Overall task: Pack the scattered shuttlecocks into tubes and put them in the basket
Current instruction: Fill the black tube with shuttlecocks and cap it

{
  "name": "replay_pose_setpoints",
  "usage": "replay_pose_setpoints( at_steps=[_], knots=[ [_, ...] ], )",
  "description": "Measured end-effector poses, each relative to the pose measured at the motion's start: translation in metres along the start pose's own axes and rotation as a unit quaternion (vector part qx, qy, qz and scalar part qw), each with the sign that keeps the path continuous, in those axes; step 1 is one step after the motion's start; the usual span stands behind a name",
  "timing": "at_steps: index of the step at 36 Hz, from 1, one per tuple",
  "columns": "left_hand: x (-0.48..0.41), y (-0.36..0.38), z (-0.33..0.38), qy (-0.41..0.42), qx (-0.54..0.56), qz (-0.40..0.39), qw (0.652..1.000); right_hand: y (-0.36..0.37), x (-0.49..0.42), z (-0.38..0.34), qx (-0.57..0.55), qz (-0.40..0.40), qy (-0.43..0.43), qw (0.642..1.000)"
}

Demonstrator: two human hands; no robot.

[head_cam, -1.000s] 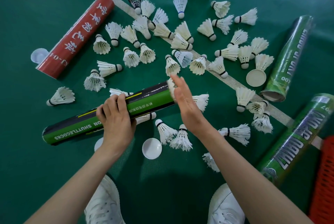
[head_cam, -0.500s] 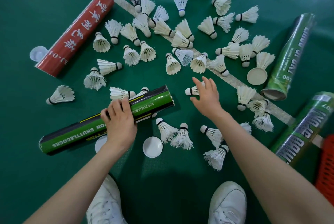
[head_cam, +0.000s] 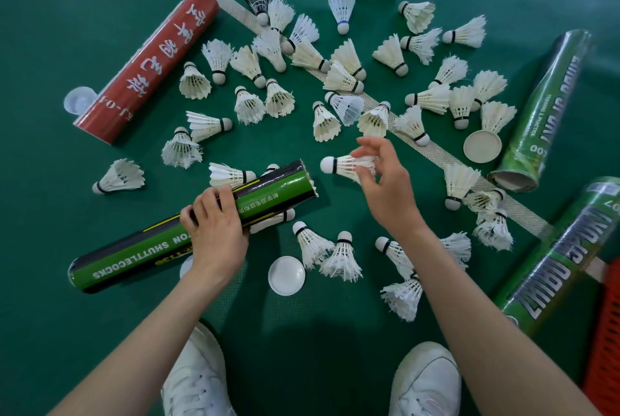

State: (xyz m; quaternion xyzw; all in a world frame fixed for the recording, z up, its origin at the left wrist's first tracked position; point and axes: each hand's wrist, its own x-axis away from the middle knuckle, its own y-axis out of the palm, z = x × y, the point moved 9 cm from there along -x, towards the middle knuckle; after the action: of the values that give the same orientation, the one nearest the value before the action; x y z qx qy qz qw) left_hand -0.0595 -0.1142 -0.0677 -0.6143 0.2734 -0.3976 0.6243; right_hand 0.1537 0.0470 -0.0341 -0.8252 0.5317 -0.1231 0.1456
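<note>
My left hand grips a green and black shuttlecock tube around its middle, open end pointing up and right. My right hand pinches a white shuttlecock by its feathers, cork end aimed left at the tube's mouth, a short gap away. Several white shuttlecocks lie scattered over the green floor above and below my hands. A red tube lies at the upper left. Two green tubes lie at the right. The orange basket shows at the right edge.
White tube caps lie on the floor: one below the held tube, one by the right green tube, one at the red tube's end. A white court line crosses diagonally. My white shoes stand at the bottom.
My right hand reached right to a shuttlecock on the floor, picked it up and now carries it back toward the tube's mouth. My left hand stays around the tube.
</note>
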Motion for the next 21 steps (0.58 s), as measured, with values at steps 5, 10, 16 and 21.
replay_pose_setpoints(
  at_steps=[5, 10, 16, 21],
  knots=[
    [0.003, -0.004, 0.004, 0.022, 0.015, 0.038, 0.999, 0.027, 0.010, -0.028, 0.037, -0.094, -0.081, 0.992],
    [0.004, -0.011, 0.013, 0.048, 0.033, 0.059, 0.997, 0.052, 0.020, -0.034, -0.050, -0.137, -0.031, 0.989],
    [0.007, -0.017, 0.015, 0.054, 0.053, 0.065, 0.995, 0.060, 0.034, -0.020, -0.105, -0.103, 0.103, 0.984],
    [0.010, -0.025, 0.011, 0.047, 0.047, 0.091, 0.994, 0.079, 0.047, -0.021, -0.164, -0.188, 0.145, 0.957]
  ],
)
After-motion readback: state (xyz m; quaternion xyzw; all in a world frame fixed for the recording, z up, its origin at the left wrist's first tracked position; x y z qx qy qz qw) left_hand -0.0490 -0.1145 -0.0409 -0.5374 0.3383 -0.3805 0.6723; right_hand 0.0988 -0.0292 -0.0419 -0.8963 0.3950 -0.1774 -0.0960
